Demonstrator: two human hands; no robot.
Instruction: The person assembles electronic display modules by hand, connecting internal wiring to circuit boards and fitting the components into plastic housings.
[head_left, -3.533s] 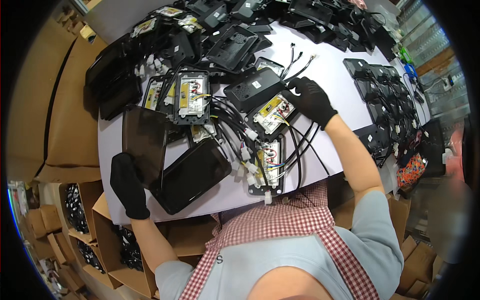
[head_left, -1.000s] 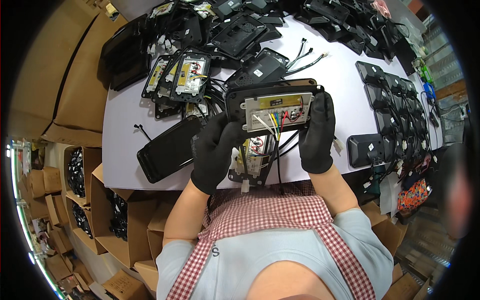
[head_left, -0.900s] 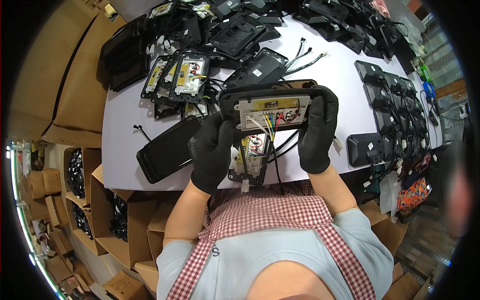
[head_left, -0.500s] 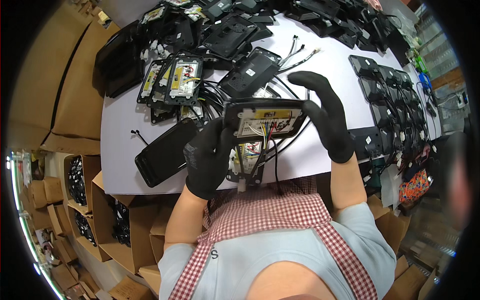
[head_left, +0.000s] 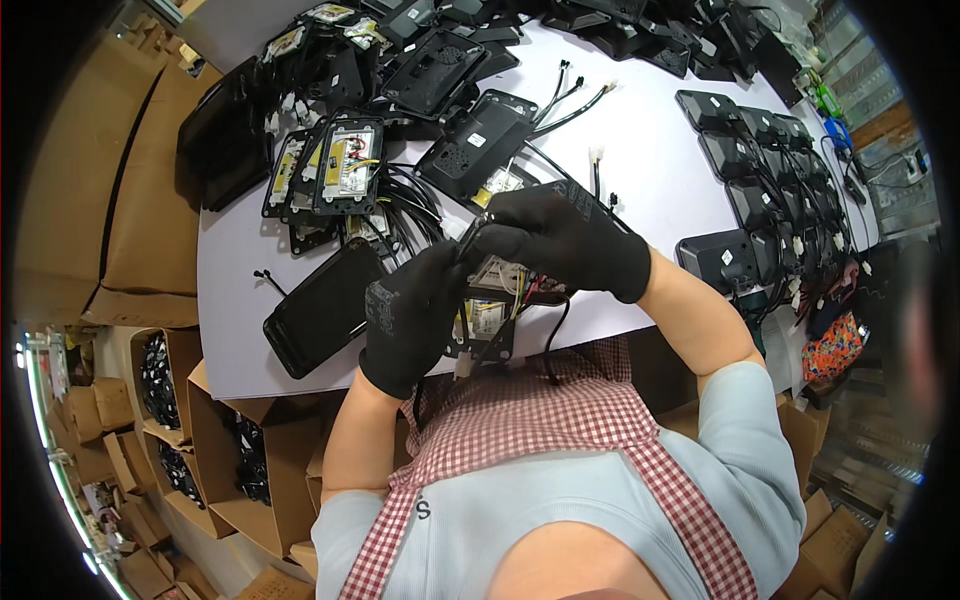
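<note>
Crossing from 3 o'clock on the open housing (head_left: pixel 496 276), the right hand (head_left: pixel 565 240) had met the left hand (head_left: pixel 412 315) near 10 o'clock; I judged work had moved there. Left fingers were closed on the housing above the tabletop's (head_left: pixel 232 335) 6-o'clock side; right fingers curled, hold unclear.

Shows smooth on the table (head_left: pixel 648 168), matt and cloth-like on the black gloves (head_left: pixel 575 240) above it, probably plastic on the housings (head_left: pixel 708 264) along its right.
</note>
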